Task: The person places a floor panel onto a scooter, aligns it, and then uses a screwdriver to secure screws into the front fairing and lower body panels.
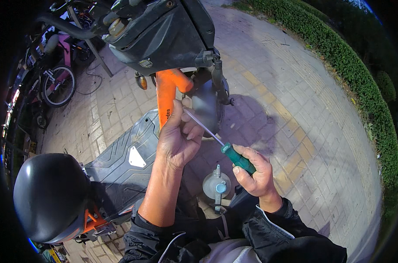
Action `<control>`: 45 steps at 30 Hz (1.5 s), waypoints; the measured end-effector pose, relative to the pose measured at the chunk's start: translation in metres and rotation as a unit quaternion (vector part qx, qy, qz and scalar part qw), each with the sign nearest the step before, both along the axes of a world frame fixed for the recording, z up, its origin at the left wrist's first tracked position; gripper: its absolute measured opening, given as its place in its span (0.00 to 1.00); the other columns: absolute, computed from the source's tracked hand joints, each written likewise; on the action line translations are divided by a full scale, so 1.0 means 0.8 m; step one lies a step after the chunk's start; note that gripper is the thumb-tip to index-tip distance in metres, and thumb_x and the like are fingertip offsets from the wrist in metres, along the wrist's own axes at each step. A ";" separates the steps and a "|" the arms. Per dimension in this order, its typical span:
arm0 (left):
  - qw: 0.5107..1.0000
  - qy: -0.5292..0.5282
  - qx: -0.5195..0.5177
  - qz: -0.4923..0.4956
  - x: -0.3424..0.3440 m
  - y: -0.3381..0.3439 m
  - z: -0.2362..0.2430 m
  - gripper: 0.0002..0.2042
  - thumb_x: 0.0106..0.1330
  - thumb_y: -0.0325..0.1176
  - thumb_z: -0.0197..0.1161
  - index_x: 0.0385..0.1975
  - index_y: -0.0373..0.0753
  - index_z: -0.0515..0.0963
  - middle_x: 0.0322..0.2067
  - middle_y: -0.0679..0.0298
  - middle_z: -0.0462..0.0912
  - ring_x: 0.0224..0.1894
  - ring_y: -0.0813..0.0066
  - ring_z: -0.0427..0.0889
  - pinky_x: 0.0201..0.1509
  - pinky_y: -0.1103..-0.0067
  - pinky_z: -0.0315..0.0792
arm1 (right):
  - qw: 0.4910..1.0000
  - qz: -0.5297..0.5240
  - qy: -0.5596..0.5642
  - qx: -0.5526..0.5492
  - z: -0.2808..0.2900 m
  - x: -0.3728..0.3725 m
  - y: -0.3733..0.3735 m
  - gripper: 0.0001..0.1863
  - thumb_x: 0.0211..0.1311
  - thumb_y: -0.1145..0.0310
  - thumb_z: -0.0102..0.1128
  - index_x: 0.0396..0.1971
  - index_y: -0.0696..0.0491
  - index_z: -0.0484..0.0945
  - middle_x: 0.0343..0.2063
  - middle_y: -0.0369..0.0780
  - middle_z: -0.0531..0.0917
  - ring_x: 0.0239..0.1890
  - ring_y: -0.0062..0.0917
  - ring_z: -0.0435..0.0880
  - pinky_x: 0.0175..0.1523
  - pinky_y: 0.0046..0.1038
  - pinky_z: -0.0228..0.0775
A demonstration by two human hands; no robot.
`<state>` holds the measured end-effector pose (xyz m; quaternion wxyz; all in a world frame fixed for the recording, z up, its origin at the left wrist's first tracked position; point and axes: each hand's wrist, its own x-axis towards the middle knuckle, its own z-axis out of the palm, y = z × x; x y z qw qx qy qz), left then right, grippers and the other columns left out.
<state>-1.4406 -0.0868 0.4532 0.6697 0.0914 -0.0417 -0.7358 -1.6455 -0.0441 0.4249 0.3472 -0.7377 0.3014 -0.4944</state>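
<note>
My right hand [256,173] is wrapped round the green handle of a screwdriver [237,158], its thumb and forefinger along the grip. The metal shaft slants up and left to my left hand [179,140]. There the left fingers are curled with the thumb raised, close round the tip; what they pinch, if anything, is hidden. Both hands are in front of an electric scooter's orange frame tube [166,94], beside its front wheel [207,103]. Above them hangs the scooter's black front panel [168,39].
The scooter's ribbed footboard [120,160] and black seat [50,197] lie to the left. A clear bottle with a pale blue cap [220,188] is below my hands. Bicycles [59,85] stand at far left. Brick paving [321,175] runs to a hedge [361,83] at right.
</note>
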 end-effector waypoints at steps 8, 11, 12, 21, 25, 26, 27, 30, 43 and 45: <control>0.996 -0.043 -0.071 0.022 0.002 0.004 -0.003 0.12 0.66 0.39 0.54 0.36 0.36 0.72 0.19 0.73 0.62 0.18 0.86 0.54 0.18 0.88 0.52 | 0.935 0.089 -0.172 0.295 0.011 0.000 0.018 0.23 0.51 0.73 0.53 0.49 0.63 0.70 0.28 0.37 0.76 0.25 0.16 0.72 0.31 0.17 0.65; 0.993 -0.076 -0.085 0.030 0.003 0.003 -0.001 0.12 0.66 0.40 0.54 0.36 0.36 0.72 0.19 0.73 0.62 0.18 0.86 0.54 0.19 0.88 0.52 | 0.854 0.141 -0.269 0.423 0.016 0.001 0.018 0.25 0.52 0.72 0.51 0.52 0.65 0.67 0.26 0.41 0.76 0.19 0.12 0.65 0.24 0.17 0.59; 0.992 -0.086 -0.086 0.031 0.004 0.003 -0.001 0.12 0.66 0.40 0.54 0.36 0.36 0.72 0.20 0.73 0.63 0.18 0.86 0.54 0.20 0.88 0.53 | 0.837 0.149 -0.292 0.439 0.016 0.002 0.018 0.26 0.52 0.72 0.51 0.53 0.65 0.65 0.25 0.44 0.75 0.16 0.11 0.62 0.20 0.17 0.56; 0.954 -0.268 -0.118 0.070 0.007 -0.002 0.000 0.12 0.67 0.40 0.53 0.34 0.36 0.72 0.17 0.72 0.64 0.17 0.85 0.56 0.21 0.86 0.53 | 0.998 -0.041 0.035 -0.035 0.015 0.011 0.014 0.21 0.50 0.76 0.58 0.48 0.61 0.71 0.32 0.42 0.78 0.29 0.26 0.77 0.36 0.23 0.69; 0.951 -0.296 -0.082 0.036 0.012 -0.003 0.011 0.15 0.67 0.43 0.52 0.35 0.35 0.71 0.18 0.72 0.63 0.17 0.85 0.55 0.21 0.86 0.52 | 0.881 0.197 -0.179 0.391 0.015 0.016 0.015 0.25 0.62 0.66 0.51 0.56 0.60 0.61 0.31 0.37 0.73 0.27 0.16 0.70 0.34 0.18 0.63; 0.954 -0.292 -0.059 0.033 0.009 0.000 0.016 0.16 0.67 0.44 0.53 0.36 0.35 0.71 0.19 0.72 0.63 0.17 0.85 0.56 0.21 0.86 0.52 | 0.880 0.202 -0.194 0.385 0.018 0.024 0.013 0.24 0.62 0.65 0.51 0.55 0.61 0.62 0.31 0.38 0.74 0.27 0.18 0.70 0.34 0.20 0.64; 0.957 -0.287 -0.036 0.030 0.003 0.004 0.026 0.17 0.67 0.46 0.53 0.36 0.35 0.71 0.19 0.72 0.64 0.16 0.85 0.56 0.21 0.86 0.52 | 0.878 0.208 -0.209 0.378 0.024 0.033 0.008 0.24 0.61 0.63 0.50 0.53 0.62 0.63 0.31 0.40 0.74 0.27 0.19 0.71 0.35 0.21 0.64; 0.957 -0.290 0.002 0.032 -0.001 0.015 0.035 0.21 0.65 0.51 0.54 0.37 0.34 0.72 0.20 0.72 0.65 0.17 0.85 0.57 0.20 0.86 0.51 | 0.886 0.185 -0.318 0.280 0.041 0.068 -0.011 0.20 0.64 0.65 0.49 0.52 0.60 0.64 0.35 0.39 0.76 0.34 0.17 0.72 0.41 0.20 0.65; 0.941 -0.316 -0.066 0.101 0.021 0.046 0.039 0.21 0.68 0.52 0.48 0.26 0.37 0.68 0.16 0.69 0.65 0.15 0.84 0.57 0.19 0.85 0.53 | 0.921 0.188 -0.274 0.201 0.109 0.165 -0.075 0.16 0.62 0.67 0.56 0.46 0.58 0.68 0.31 0.32 0.75 0.34 0.11 0.73 0.40 0.14 0.66; 0.945 -0.297 -0.081 0.110 0.018 0.043 0.040 0.21 0.67 0.52 0.50 0.26 0.37 0.68 0.15 0.69 0.65 0.15 0.84 0.57 0.18 0.85 0.54 | 0.949 0.168 -0.239 0.116 0.108 0.152 -0.099 0.17 0.62 0.67 0.57 0.47 0.58 0.68 0.33 0.33 0.76 0.36 0.12 0.74 0.42 0.15 0.67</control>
